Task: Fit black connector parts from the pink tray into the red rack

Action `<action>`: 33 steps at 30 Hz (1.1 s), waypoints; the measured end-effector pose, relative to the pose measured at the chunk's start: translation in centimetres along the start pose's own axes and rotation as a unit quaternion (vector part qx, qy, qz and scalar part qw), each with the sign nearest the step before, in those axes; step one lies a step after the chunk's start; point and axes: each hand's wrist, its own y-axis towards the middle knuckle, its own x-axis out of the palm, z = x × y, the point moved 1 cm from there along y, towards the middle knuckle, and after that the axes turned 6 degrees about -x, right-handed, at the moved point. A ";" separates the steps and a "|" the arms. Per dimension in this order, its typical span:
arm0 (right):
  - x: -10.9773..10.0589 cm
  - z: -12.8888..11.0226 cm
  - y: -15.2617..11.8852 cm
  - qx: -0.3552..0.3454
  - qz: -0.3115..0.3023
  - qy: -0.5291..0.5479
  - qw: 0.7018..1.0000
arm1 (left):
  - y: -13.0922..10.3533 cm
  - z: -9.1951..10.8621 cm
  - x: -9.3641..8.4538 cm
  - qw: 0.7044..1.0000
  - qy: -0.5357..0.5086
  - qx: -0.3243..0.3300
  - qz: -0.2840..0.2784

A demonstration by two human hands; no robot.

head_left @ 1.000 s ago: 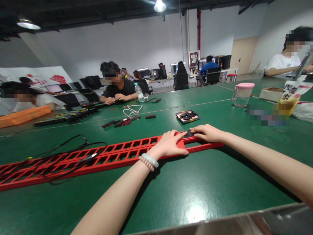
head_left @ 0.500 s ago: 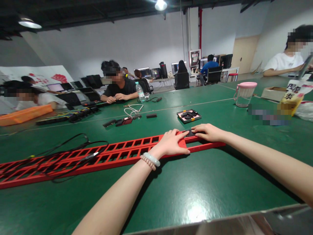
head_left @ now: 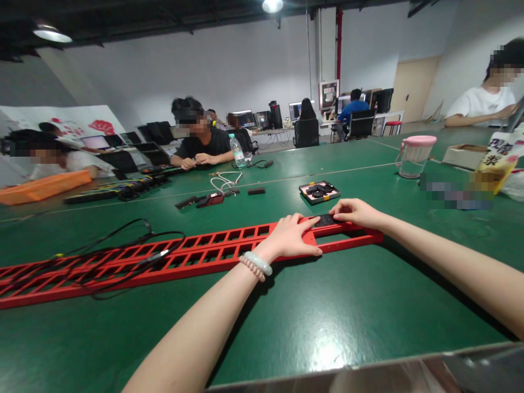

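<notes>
A long red lattice frame (head_left: 213, 248) with ladder-like openings lies across the green table (head_left: 347, 305). My left hand (head_left: 291, 236), with a bangle and a beaded bracelet at the wrist, rests spread over the frame; the index fingertip reaches a small black plate (head_left: 323, 220). That plate sits in the far row near the frame's right end. At the plate's right edge, my right hand (head_left: 354, 213) has its thumb and index finger pinched together. The other right fingers are curled and partly hidden. Black cables (head_left: 135, 256) lie looped over the frame's left part.
Beyond the frame stands a shallow box (head_left: 319, 192) of black parts. Several dark pieces (head_left: 210, 200) and a white cord (head_left: 225, 181) lie farther left. A pink-lidded cup (head_left: 415, 155) and a yellow pouch (head_left: 497, 161) stand at right. A co-worker (head_left: 204, 144) sits opposite.
My right fingers have drawn back rightward and curled into a pinch at the black plate's edge, uncovering more of it. My left hand stays on the frame. The view has shifted slightly.
</notes>
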 end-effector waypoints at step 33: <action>1.6 5.3 12.5 0.116 0.075 -0.456 0.879 | -0.7 -0.2 0.8 1.000 -0.007 0.005 0.030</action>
